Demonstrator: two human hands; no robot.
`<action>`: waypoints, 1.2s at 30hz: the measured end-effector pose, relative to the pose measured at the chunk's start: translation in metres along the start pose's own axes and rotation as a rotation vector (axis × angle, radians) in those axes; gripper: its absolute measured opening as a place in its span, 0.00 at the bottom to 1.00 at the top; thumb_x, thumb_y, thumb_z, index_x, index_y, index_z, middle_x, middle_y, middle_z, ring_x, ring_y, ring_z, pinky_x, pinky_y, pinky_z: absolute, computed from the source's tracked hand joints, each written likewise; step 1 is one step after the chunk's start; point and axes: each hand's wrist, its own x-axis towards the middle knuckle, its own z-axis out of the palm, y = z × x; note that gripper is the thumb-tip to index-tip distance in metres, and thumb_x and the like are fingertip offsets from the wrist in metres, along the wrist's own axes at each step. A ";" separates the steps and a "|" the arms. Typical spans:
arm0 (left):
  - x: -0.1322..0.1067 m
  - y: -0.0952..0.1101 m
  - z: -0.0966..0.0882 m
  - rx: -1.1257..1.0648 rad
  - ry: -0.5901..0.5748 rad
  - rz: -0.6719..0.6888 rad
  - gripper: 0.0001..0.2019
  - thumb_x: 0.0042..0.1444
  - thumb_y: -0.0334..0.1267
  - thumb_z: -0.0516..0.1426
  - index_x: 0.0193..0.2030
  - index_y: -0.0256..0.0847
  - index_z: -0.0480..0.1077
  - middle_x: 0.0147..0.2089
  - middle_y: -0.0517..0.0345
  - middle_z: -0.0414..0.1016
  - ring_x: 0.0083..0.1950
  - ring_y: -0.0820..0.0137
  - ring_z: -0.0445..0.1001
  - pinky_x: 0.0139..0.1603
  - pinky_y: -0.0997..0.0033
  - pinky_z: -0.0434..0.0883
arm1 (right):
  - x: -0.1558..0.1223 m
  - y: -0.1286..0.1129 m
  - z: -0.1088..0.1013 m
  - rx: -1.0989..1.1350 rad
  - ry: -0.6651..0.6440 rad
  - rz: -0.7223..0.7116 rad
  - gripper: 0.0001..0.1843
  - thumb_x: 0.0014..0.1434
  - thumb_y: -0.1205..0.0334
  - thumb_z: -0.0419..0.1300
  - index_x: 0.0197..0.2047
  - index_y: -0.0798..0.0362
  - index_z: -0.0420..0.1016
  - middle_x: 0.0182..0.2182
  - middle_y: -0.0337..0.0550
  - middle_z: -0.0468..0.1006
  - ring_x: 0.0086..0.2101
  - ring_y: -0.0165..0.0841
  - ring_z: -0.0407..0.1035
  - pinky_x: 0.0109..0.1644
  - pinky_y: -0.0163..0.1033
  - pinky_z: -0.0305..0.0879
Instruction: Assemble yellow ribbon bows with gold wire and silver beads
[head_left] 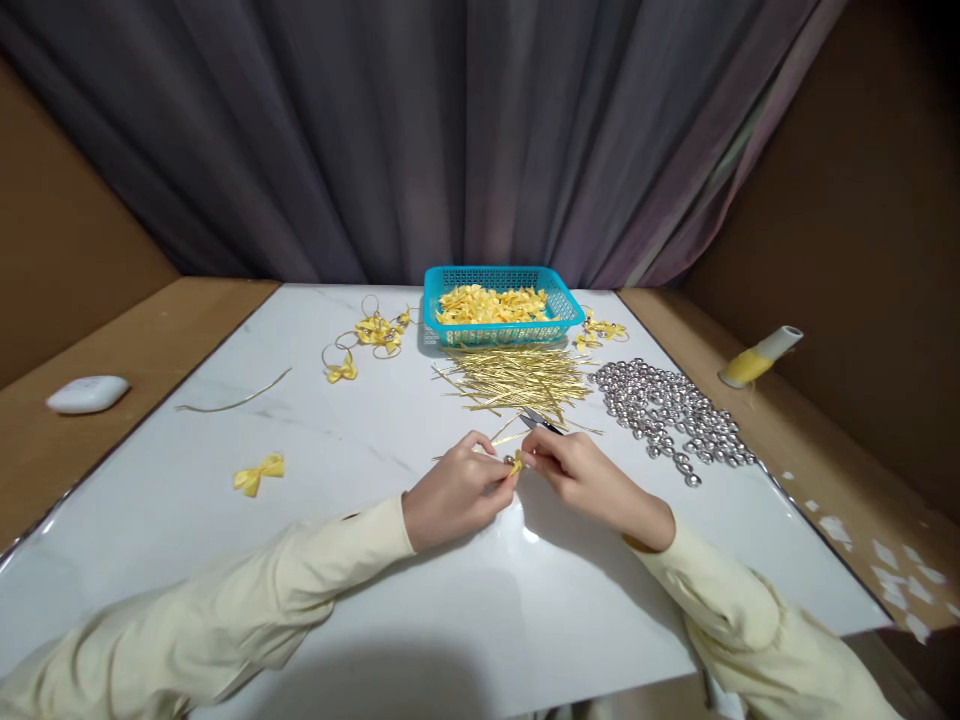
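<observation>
Near the middle of the table, my left hand (466, 488) pinches a small yellow ribbon bow (516, 464) that has a silver bead beside it. From the other side, the fingertips of my right hand (574, 472) are closed on the same bow. My fingers hide much of the bow, and any thread there is too fine to make out. Just beyond my right hand lies a pair of small scissors (540, 421), blades pointing left. A pile of gold cords (517, 380) spreads behind them. To the left, a loose yellow bow (259, 474) lies flat.
A blue basket (504, 328) of yellow bows stands at the back. Bows with looped cords (379, 333) lie left of it. Silver beads (667, 410) spread at right, near a thread spool (761, 358). A single cord (234, 402) and a white rounded object (88, 394) are at left.
</observation>
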 end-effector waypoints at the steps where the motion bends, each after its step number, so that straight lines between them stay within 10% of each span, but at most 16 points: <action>1: 0.000 0.000 0.000 -0.003 0.003 0.001 0.16 0.56 0.30 0.47 0.18 0.38 0.64 0.14 0.67 0.60 0.18 0.77 0.48 0.45 0.69 0.63 | 0.000 0.000 0.000 0.004 -0.001 0.006 0.06 0.56 0.71 0.48 0.31 0.53 0.64 0.20 0.36 0.65 0.21 0.27 0.58 0.27 0.31 0.50; 36: 0.000 -0.004 0.001 0.009 0.188 -0.051 0.16 0.57 0.31 0.49 0.19 0.37 0.64 0.16 0.65 0.65 0.20 0.78 0.54 0.41 0.70 0.64 | 0.003 -0.008 -0.003 0.212 0.064 0.211 0.11 0.55 0.57 0.53 0.31 0.56 0.68 0.16 0.34 0.62 0.19 0.25 0.55 0.22 0.31 0.50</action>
